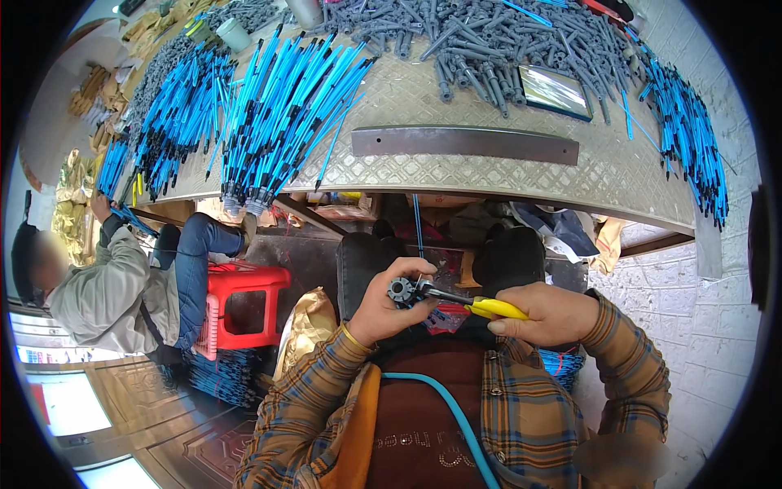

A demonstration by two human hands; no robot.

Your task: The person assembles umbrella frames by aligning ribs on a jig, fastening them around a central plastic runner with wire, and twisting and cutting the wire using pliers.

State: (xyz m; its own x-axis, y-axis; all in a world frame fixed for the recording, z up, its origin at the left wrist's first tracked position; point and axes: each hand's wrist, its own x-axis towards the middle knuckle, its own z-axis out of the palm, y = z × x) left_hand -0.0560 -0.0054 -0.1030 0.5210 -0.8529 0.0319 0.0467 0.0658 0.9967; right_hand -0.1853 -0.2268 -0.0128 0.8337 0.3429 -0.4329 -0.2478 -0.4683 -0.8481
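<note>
My left hand is closed around a grey plastic piece with a round, notched end, held in front of my lap. Thin blue rods stretch away from behind that hand toward the table edge; whether they join the grey piece is hidden. In my right hand is a pair of pliers with yellow handles, gripped from the right. Their dark metal jaws reach the fingers of my left hand, beside the grey piece. What the jaws bite on is too small to tell.
On the table lie bundles of blue rods with black ends, a heap of grey plastic parts, a dark metal bar and a shiny framed rectangle. To the left, a person sits by a red stool.
</note>
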